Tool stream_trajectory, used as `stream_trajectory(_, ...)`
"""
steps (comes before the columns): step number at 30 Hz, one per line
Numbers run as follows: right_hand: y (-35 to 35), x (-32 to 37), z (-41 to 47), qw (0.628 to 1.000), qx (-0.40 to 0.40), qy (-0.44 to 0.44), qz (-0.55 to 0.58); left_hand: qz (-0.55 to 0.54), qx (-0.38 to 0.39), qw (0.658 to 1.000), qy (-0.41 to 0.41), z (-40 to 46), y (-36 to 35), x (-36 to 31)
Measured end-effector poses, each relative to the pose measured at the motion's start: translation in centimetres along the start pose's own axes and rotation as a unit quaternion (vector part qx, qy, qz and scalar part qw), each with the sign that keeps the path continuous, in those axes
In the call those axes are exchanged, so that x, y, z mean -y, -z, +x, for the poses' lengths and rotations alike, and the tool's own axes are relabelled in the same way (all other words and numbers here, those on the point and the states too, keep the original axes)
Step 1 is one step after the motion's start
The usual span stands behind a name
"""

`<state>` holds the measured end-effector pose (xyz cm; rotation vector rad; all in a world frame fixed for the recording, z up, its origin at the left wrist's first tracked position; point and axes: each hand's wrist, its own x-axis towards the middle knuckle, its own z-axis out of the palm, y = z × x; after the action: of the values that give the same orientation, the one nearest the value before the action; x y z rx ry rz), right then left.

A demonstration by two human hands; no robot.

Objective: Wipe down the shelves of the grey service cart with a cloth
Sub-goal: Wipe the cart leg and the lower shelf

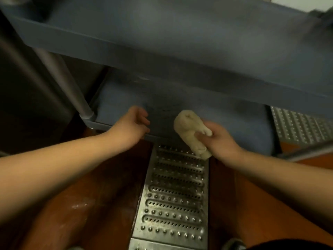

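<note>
Below | red floor [93, 195], steel grate [173, 195] | right fingers [201, 137] grip cloth [189, 130] | left fingers [144, 121] loose

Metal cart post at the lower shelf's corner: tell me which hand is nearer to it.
Left. The left hand hovers just right of the post; the right hand, gripping the cloth, is farther right.

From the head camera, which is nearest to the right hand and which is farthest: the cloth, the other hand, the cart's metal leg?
1. The cloth: bunched in the right hand itself, in front of the lower shelf's edge.
2. The left hand: off to its left, at the same shelf's front rim.
3. The metal leg: farthest, at the cart's left corner, beyond the left hand.
</note>
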<state>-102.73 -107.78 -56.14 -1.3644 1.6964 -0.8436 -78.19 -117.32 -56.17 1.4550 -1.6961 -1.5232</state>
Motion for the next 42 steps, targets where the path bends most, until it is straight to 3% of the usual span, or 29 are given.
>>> stream_trajectory(3, 1.8, -2.7, 1.3, 0.989, -0.129, -0.063, 0.034, -0.113, -0.021, 0.99, 0.083, 2.4, -3.1, -0.1)
stream_trajectory(6, 4.8, -4.3, 2.1, 0.967, -0.224, -0.111, 0.051, -0.169, 0.004, 0.981, 0.095, 3.2, -7.0, -1.2)
stream_trajectory(14, 9.7, -10.9, -0.1, 0.912, -0.349, -0.207, 0.056, -0.255, 0.036, 0.952, 0.167, 5.6, -13.4, -0.1)
stream_trajectory(17, 12.3, -13.1, -1.5, 0.898, -0.376, -0.227, -0.01, -0.262, 0.05, 0.95, 0.161, 6.3, -13.8, 0.1)
stream_trajectory(25, 16.5, -19.0, -2.8, 0.891, -0.383, -0.21, -0.121, -0.257, 0.065, 0.959, 0.102, 6.4, -16.0, -0.7)
stream_trajectory(28, 17.7, -21.6, -1.7, 0.911, -0.351, -0.173, -0.132, -0.235, 0.069, 0.963, 0.112, 6.0, -17.4, -0.1)
stream_trajectory(35, 17.3, -26.5, -1.2, 0.907, -0.252, -0.17, -0.292, -0.253, 0.054, 0.954, 0.152, 3.6, -18.1, 1.5)
stream_trajectory(42, 16.4, -26.1, -0.6, 0.911, -0.289, -0.193, -0.224, -0.212, 0.032, 0.963, 0.163, 2.5, -16.1, 3.9)
